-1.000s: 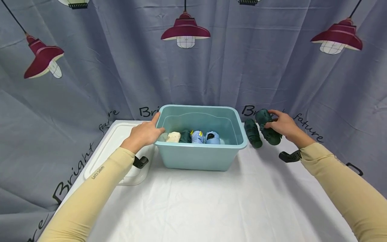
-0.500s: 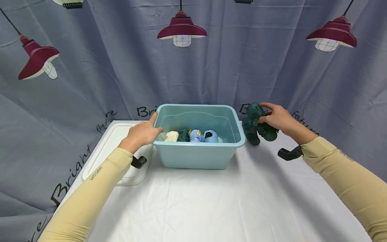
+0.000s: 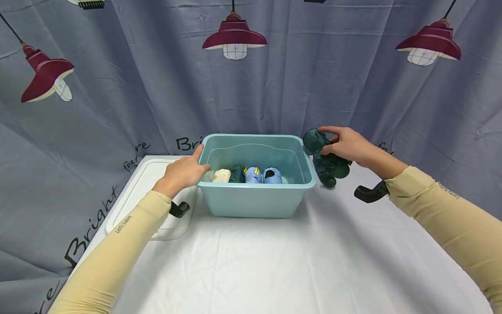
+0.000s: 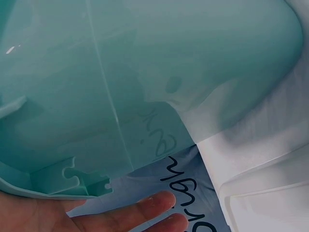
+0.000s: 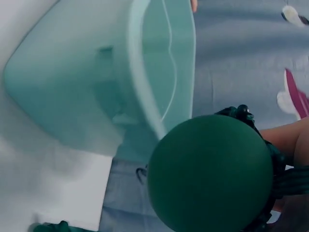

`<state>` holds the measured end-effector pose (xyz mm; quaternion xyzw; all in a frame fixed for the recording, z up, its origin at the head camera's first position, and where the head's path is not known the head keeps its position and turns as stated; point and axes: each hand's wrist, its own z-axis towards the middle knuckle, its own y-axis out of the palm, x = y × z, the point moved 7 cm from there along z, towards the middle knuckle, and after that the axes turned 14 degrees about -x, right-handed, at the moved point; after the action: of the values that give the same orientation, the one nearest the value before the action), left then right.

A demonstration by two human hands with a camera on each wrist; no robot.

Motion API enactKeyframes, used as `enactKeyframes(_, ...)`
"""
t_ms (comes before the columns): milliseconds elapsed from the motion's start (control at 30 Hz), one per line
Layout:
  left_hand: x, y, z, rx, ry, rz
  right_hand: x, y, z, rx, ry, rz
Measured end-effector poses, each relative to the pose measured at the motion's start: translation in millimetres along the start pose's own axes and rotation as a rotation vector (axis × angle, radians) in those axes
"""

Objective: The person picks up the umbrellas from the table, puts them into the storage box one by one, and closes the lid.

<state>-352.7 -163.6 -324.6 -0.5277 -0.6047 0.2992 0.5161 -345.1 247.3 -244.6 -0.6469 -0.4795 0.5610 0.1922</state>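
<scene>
- Step in hand looks like packing: the right grip (image 3: 347,144) pinches a green roll (image 3: 315,141), held up beside the tub (image 3: 251,203).
- The tub is just left of that grip. I can't tell if the roll touches its rim.
- The other roll (image 3: 323,168) is below the right grip, on the bench (image 3: 251,266).
- The left grip (image 3: 182,172) is spread, fingers straight, at the tub's left rim, maybe to steady it.
- Next, the roll likely has to clear the rim, go left of where the grip is, then down by the blue rolls (image 3: 262,175).
- Only the head view shows the row inside the tub.
- Only the right wrist view shows the roll's smooth, round end.
- The left wrist view shows a notched bit (image 4: 72,181) under the rim, by the fingers.
</scene>
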Motion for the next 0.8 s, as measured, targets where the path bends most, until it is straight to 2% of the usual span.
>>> enactKeyframes(200,-1.2,-0.2,-0.9,-0.001,0.005,-0.005,-25,5,2.8,-0.06,-0.03,-0.025)
enactKeyframes(367,-1.9,-0.3,1.0,-0.003,0.008,0.0,-38,11,9.4,-0.108,-0.031,-0.032)
enactKeyframes(600,0.3,-1.0,1.5,-0.006,0.008,-0.002,-51,20,24.6,-0.201,-0.027,-0.082)
enactKeyframes(800,-2.2,-0.9,1.1,0.0,0.0,-0.002,-61,31,44.9,-0.23,-0.023,-0.146)
